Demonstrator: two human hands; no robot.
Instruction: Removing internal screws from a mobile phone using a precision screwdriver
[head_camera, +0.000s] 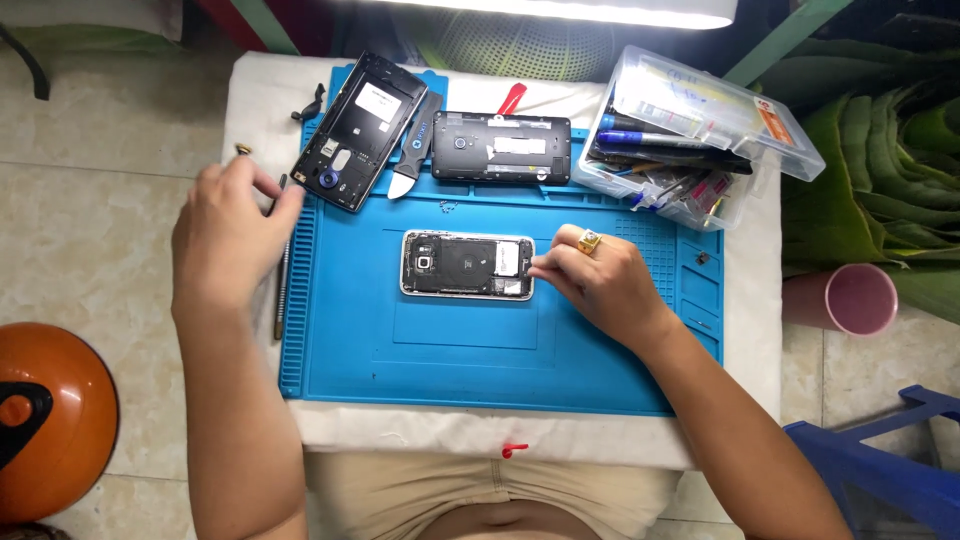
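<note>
Blue work mat (450, 370) covers most of a small white-topped table (750, 290). At upper right stands a clear plastic box (790, 150) of pens and tools. Two opened handsets lie along the mat's far edge: a black phone frame (352, 130), tilted, at the left, and a black phone body (500, 147) lying level beside it, with a blue-handled pry tool (412, 160) between them.

Centre of mat: an opened phone (466, 264), back cover off, with its dark internals and silver rim exposed, lying flat and lengthwise.

Right hand (600, 280), with a ring on one finger, rests at the phone's right end. Its fingertips are drawn together and touch that edge; whether they pinch a small part I cannot tell.

Left hand (225, 235) hovers over the mat's left border near the frame's lower corner. Its fingers are loosely curled with thumb and forefinger close, and nothing is visibly gripped. A slim metal tool (282, 290) lies just beside it.

Judgement: the phone looks light, rigid and smooth-edged, with delicate exposed boards — best taken by the long metal sides, not the internals.
</note>
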